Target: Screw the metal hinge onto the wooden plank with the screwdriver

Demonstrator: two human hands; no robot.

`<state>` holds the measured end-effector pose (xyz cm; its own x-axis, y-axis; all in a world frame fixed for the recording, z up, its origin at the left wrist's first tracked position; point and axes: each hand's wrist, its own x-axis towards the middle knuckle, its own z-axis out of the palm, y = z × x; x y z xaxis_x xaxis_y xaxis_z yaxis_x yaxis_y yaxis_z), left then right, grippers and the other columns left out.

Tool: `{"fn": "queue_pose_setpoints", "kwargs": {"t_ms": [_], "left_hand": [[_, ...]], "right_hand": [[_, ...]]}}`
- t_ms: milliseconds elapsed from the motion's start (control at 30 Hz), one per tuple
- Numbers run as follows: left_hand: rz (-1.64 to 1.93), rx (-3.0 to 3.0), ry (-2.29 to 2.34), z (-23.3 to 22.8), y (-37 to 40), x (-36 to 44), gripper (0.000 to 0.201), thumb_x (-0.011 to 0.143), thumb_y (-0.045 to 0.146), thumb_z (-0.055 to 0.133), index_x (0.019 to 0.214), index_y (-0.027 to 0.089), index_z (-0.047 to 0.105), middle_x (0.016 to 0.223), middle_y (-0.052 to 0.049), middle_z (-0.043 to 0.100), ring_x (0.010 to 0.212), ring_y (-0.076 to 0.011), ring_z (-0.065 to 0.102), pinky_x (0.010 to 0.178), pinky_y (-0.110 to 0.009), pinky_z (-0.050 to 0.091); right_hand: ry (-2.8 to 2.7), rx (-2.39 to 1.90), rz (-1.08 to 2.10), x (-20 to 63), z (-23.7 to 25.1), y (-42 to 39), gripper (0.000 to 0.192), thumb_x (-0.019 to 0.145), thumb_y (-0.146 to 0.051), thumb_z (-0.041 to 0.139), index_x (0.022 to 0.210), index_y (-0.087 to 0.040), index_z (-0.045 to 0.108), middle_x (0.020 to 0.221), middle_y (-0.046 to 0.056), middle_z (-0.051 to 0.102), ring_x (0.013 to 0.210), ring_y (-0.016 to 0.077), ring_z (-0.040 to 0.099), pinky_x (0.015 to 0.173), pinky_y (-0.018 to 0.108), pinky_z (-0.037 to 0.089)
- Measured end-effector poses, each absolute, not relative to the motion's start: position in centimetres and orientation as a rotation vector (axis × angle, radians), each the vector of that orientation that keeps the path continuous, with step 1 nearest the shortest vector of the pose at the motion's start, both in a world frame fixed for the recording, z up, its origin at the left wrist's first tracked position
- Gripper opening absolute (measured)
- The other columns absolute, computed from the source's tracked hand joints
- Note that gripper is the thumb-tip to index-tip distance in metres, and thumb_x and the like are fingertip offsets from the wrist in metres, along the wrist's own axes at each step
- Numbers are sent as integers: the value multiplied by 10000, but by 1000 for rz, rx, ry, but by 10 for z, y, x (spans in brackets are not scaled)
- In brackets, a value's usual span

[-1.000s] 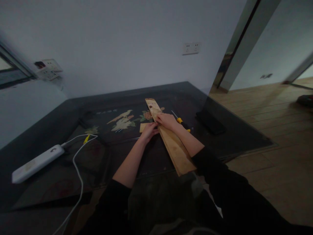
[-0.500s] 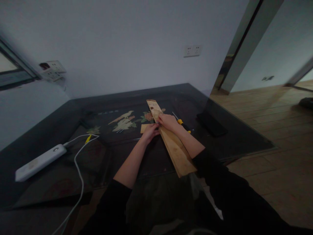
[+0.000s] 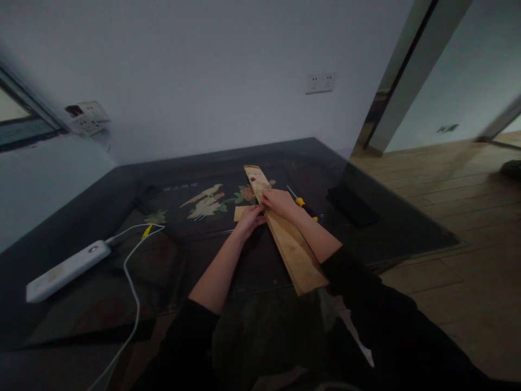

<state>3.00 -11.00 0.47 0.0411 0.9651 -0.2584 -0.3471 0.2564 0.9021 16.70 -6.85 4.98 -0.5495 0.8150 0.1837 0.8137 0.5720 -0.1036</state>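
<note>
A long wooden board (image 3: 299, 252) lies slanted on the dark table, its near end at the front edge. Across its middle rests my right hand (image 3: 280, 203), with fingers curled down around the board's left edge. My left hand (image 3: 249, 221) is closed against that same edge, its fingertips meeting those of the right. Whatever sits between the fingertips is too small to make out. Partly behind my left hand shows a small piece of pale wood (image 3: 241, 212). A screwdriver (image 3: 300, 201) with a yellow and black handle lies just right of the board, partly covered by my right forearm.
The dark table (image 3: 195, 163) carries a bird and flower picture. A white power strip (image 3: 69, 270) with a pale cable (image 3: 132, 293) lies at the left. At the right is a black flat object (image 3: 353, 206). A wall with sockets (image 3: 321, 83) stands behind.
Almost nothing differs. The fingers of both hands have shifted very slightly at the board's left edge; the board, small wood piece and screwdriver stay in place.
</note>
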Motion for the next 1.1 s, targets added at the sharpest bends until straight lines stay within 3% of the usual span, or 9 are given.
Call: {"fn": "queue_pose_setpoints", "kwargs": {"t_ms": [233,467,600,833,1100], "left_hand": [[1154,751,1108,9,-110,33,71,881,98,584,846,117,643,766,-46,695,570,-116,666,627,-245,570],[1164,756,1100,6,-110,32,78,893,129,596,826,126,637,764,-42,689,566,-101,649,652,-246,572],[1159,759,1108,5,-109,32,107,896,120,580,803,130,632,722,-30,671,563,-101,647,642,-238,570],[1156,754,1117,6,-109,33,87,861,90,602,797,133,642,746,-36,686,575,-97,649,678,-245,579],[1158,757,1100,9,-112,34,78,866,115,622,791,128,634,746,-34,677,562,-93,638,690,-257,583]], "right_hand": [[-2561,-1358,65,171,58,-71,188,957,-267,525,1067,-172,645,1133,132,714,1040,272,665,808,322,457],[-2436,-1393,157,159,49,-72,267,972,-404,502,1124,-203,590,1075,126,717,976,282,671,755,333,457],[-2480,-1341,146,153,39,-66,240,1002,-282,401,1160,-198,561,1091,136,699,959,268,659,765,341,454],[-2488,-1000,186,164,29,-55,265,920,-98,433,1157,-156,539,1168,119,649,1094,208,574,928,316,415],[-2432,-1253,225,158,33,-60,229,993,-269,417,1160,-179,545,1111,122,681,1001,233,623,834,327,441]]}}
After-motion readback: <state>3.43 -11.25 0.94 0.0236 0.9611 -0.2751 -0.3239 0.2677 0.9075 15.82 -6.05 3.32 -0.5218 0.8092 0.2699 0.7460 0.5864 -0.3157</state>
